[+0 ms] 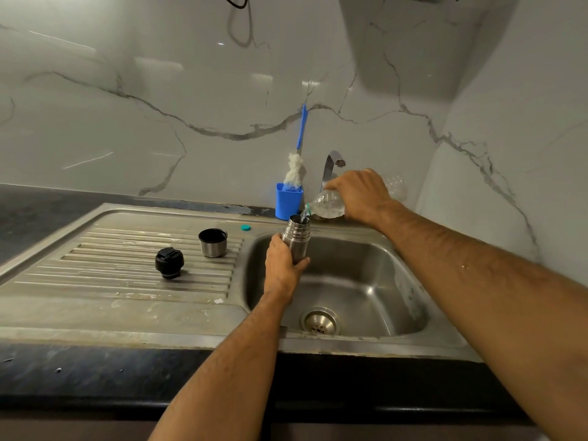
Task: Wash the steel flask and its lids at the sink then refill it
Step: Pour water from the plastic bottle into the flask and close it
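Pouring water into the steel flask

Gripping the steel flask (296, 237) round its lower body, our left hand (283, 268) held it upright over the sink (350, 281), near the basin's back-left corner. Our right hand (362, 194) clasped a clear plastic bottle (327, 205), tilted with its mouth just above the flask's open neck. On the drainboard (127, 281) to our left stood the black stopper (169, 262) and the steel cup lid (213, 242), apart from both hands.
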